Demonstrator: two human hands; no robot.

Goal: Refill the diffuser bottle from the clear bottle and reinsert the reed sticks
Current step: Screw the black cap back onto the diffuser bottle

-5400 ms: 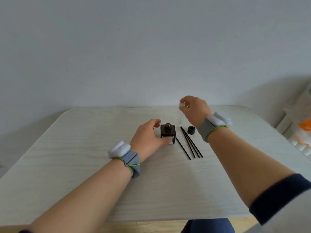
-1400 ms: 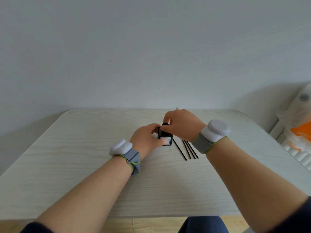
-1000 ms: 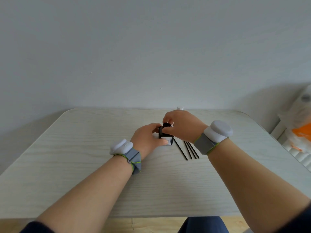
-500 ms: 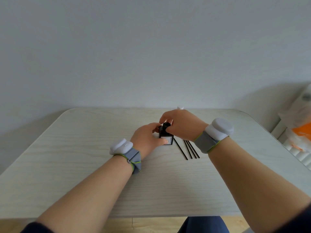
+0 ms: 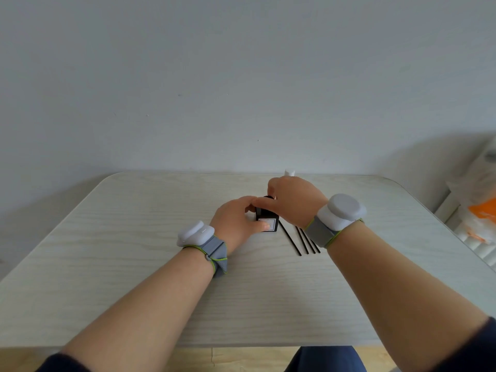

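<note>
The small dark square diffuser bottle point(image 5: 267, 223) with a white label stands upright on the pale wooden table point(image 5: 134, 264). My left hand point(image 5: 236, 224) grips its body from the left side. My right hand point(image 5: 294, 200) is closed over the bottle's neck, pinching the small black cap point(image 5: 268, 197) on top. Several black reed sticks point(image 5: 303, 241) lie flat just right of the bottle, partly under my right wrist. Only the white top of the clear bottle point(image 5: 289, 172) shows behind my right hand.
A grey wall rises behind the table's far edge. At the far right, off the table, sit white and orange plastic bags point(image 5: 480, 210). Both wrists carry grey bands with white pods.
Earlier my right hand was raised behind the bottle and the black cap lay on the table. It now sits on the bottle's neck under my right fingers. My left hand kept its grip.
</note>
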